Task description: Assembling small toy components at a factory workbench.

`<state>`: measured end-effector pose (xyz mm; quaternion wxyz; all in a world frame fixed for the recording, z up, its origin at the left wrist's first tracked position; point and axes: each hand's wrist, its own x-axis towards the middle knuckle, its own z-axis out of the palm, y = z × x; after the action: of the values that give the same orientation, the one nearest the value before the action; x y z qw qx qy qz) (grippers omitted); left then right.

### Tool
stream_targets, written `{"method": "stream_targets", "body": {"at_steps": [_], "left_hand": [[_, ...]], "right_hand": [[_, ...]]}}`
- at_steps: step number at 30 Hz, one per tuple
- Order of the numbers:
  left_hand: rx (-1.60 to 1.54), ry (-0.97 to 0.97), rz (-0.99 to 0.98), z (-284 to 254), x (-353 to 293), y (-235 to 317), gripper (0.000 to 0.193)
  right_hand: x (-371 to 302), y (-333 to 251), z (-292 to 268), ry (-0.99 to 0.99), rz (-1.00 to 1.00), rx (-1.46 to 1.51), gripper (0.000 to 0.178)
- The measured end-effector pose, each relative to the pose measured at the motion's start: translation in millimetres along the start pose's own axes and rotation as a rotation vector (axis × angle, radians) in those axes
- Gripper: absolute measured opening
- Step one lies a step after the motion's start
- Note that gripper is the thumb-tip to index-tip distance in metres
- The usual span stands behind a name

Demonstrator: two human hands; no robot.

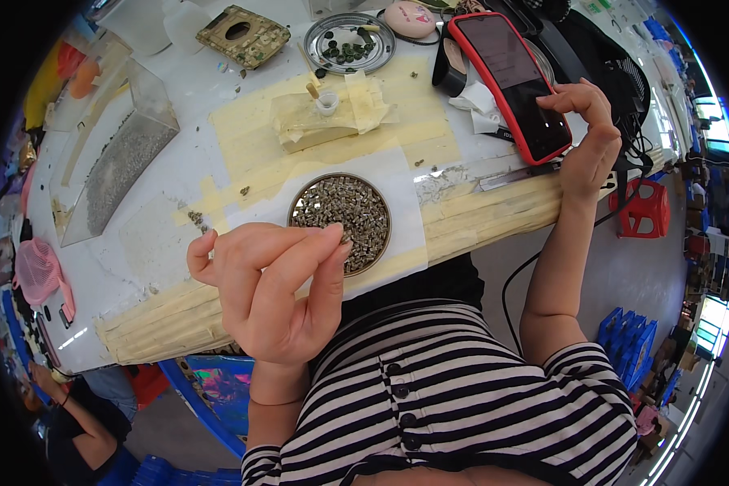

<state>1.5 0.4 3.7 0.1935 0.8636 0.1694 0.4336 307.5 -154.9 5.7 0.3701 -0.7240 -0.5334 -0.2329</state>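
My left hand [279, 287] is closed in a pinch over the near edge of a round dish [290, 212]. Thumb and index fingertips meet there; whatever is between them is too small to make out. Heaped in the dish are many small grey-brown metal pieces [340, 202]. Off to the right, my right hand [589, 134] is at a smartphone [506, 81] in a red case, propped up at a slant. One fingertip reaches the lower part of its dark screen, the other fingers loosely bent and apart, holding nothing.
Behind the dish stands a tape-covered block [320, 134] with a tiny clear cup [326, 102]. Farther back are a metal plate [309, 44] with dark green bits and a camouflage-patterned part [267, 36]. A clear bin [150, 121] of grey pieces lies left, near a pink mesh basket [38, 271].
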Motion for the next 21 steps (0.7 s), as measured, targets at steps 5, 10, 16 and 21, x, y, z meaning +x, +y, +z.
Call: {"method": "stream_targets", "body": {"at_steps": [5, 10, 16, 21], "left_hand": [[-0.001, 0.000, 0.003, 0.4, 0.2, -0.1, 0.014], [0.000, -0.001, 0.005, 0.2, 0.6, -0.1, 0.014], [0.004, 0.005, 0.012, 0.3, 0.6, 0.0, 0.014], [0.000, 0.000, 0.004, 0.6, 0.8, 0.4, 0.014]], "right_hand": [[-2.5, 4.1, 1.6, -0.019, 0.030, 0.067, 0.078], [-0.4, 0.2, 2.1, -0.035, 0.025, 0.049, 0.079], [-2.4, 0.8, 2.3, 0.034, 0.109, 0.102, 0.081], [-0.3, -9.3, -0.8, -0.046, 0.200, 0.023, 0.088]]}}
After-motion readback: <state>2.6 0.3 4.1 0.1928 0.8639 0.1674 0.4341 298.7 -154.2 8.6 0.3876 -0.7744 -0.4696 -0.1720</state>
